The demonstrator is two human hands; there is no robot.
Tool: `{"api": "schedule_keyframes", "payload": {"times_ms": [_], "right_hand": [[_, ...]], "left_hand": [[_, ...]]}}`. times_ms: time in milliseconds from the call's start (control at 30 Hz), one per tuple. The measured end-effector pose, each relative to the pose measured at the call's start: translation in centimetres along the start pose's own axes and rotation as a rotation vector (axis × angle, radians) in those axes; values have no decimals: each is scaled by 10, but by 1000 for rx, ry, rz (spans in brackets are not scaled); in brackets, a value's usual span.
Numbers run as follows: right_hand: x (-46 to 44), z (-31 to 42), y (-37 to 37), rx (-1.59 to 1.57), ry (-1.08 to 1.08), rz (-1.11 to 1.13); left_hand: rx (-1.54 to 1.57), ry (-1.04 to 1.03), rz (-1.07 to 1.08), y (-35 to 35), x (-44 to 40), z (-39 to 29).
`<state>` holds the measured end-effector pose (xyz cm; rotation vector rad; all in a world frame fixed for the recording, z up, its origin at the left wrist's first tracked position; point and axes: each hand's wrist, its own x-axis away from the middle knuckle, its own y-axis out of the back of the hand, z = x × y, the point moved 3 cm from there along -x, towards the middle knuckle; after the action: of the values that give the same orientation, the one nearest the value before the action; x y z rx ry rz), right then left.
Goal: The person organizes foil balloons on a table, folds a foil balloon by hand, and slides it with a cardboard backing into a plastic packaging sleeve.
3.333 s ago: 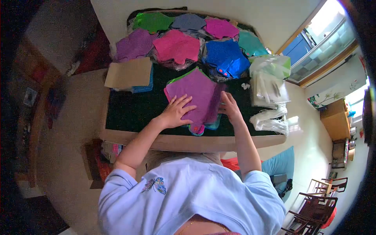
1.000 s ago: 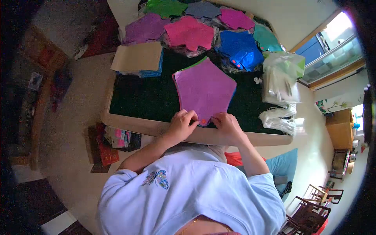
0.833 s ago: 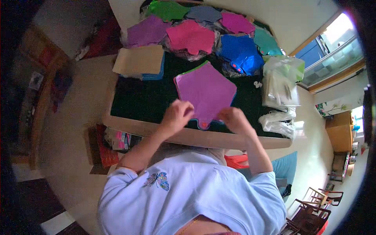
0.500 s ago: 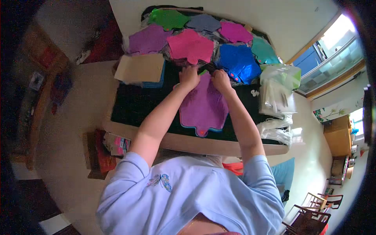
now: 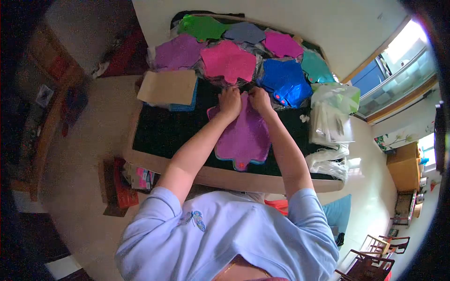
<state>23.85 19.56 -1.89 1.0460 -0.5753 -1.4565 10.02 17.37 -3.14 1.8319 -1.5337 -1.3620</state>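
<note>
On the dark green tabletop in front of me lies a purple felt piece (image 5: 243,136) with scalloped edges. A rounded tab with a small red mark sticks out at its near end, and a thin blue-teal edge shows beneath it. My left hand (image 5: 230,104) is closed at the far left part of the felt, fingers bent over its edge. Close beside it on the right, my right hand (image 5: 260,100) pinches the far tip. The fingertips of both hands are partly hidden.
Beyond my hands are stacks of felt: pink (image 5: 228,61), purple (image 5: 180,51), green (image 5: 201,28), and wrapped blue (image 5: 285,77). A tan board (image 5: 168,86) lies at left. Clear plastic bags (image 5: 330,124) lie at right, near white strands (image 5: 326,161).
My hands have come slightly closer together at the far end of the purple felt. The green bit seen between them is now covered by the purple tip. The whole view has shifted slightly.
</note>
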Motion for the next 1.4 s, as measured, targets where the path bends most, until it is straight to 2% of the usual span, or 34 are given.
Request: {"api": "schedule_keyframes", "payload": {"times_ms": [133,200,233,300,367,467,533,767,867,933,967,1100,1167,1233,1300,1367,1400], "right_hand": [[0,-1,4,-149,69,-43],[1,0,8,-100,85,-14],[1,1,7,-56,99,11],[-1,-7,-2,-68,52,11],[-2,2,6,-31,59,62],[-6,-5,-3,-6,-38,89],[-6,-6,-3,-8,0,77],[-2,-6,1,-98,-12,63],[-6,-10,-4,-68,17,33],[-6,-8,-2,-45,12,31],[-6,-7,-1,-22,5,29],[-7,-8,-2,1,9,43],[-8,-13,-4,-103,76,55],[-8,-10,0,-53,87,60],[-8,-5,1,-4,103,68],[-10,-5,2,7,-20,95],[-10,-7,1,11,-13,91]], "left_hand": [[41,-10,7,24,4,-9],[140,-292,80,60,18,-26],[140,-288,96,79,27,-29],[142,-702,536,107,66,-50],[-47,-796,817,138,105,-71],[-5,-977,832,119,141,-71],[9,-1119,815,117,144,-79],[-44,-1136,864,107,136,-79],[53,-1096,843,106,138,-75],[-31,-1021,1022,109,136,-76],[-32,-1020,1022,104,138,-73],[210,-962,988,99,139,-64],[290,-932,984,108,127,-63],[418,-648,932,116,92,-56],[288,-501,586,92,56,-31],[85,-133,438,70,19,-10],[86,-134,430,55,7,-1]]}}
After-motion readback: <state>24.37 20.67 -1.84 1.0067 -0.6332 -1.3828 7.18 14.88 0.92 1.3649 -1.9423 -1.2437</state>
